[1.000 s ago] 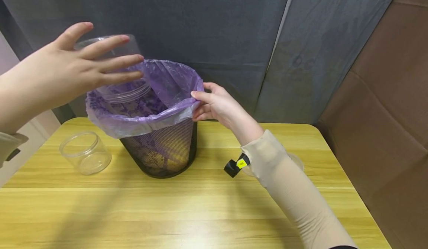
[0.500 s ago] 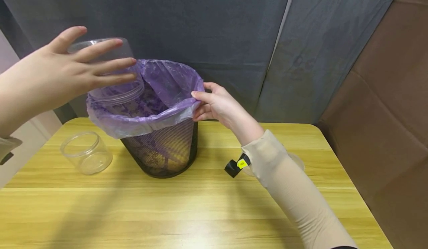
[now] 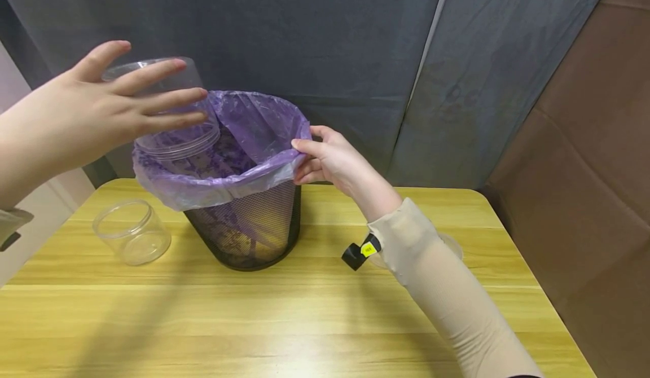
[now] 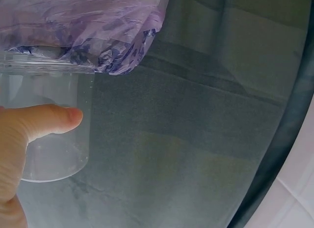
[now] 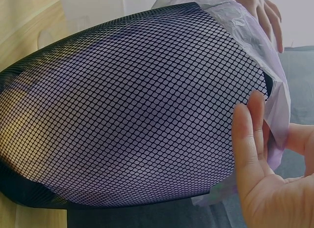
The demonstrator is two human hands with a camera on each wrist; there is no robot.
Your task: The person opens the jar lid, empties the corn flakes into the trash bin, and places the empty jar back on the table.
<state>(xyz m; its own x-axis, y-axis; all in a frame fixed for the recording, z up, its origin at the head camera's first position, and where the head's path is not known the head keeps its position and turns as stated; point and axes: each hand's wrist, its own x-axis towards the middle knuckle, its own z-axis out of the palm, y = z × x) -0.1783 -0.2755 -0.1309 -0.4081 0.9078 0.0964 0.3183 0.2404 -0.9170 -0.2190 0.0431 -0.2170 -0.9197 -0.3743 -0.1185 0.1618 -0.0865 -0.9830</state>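
In the head view my left hand (image 3: 117, 99) holds a clear plastic jar (image 3: 180, 146) upside down, its fingers spread across the near side. The left wrist view shows the thumb (image 4: 54, 119) lying against the jar wall. The jar's threaded mouth dips inside the purple bin bag (image 3: 264, 121) that lines a black mesh wastebasket (image 3: 244, 220). On the right, my right hand (image 3: 330, 155) pinches the bag's folded rim, with the thumb on top and the other fingers outside the basket. In the right wrist view those fingers (image 5: 250, 139) rest near the mesh wall. The basket leans slightly.
Another clear jar (image 3: 134, 234) stands on the wooden table (image 3: 284, 321), left of the basket. A clear round thing (image 3: 451, 245) lies partly hidden beneath the right sleeve. Grey cloth panels (image 3: 330, 39) rise behind the table, and a brown panel (image 3: 584, 169) borders it on the right.
My left hand and the held jar have moved slightly left and a little down, mostly during the first half second. The right hand keeps its grip on the bag rim.
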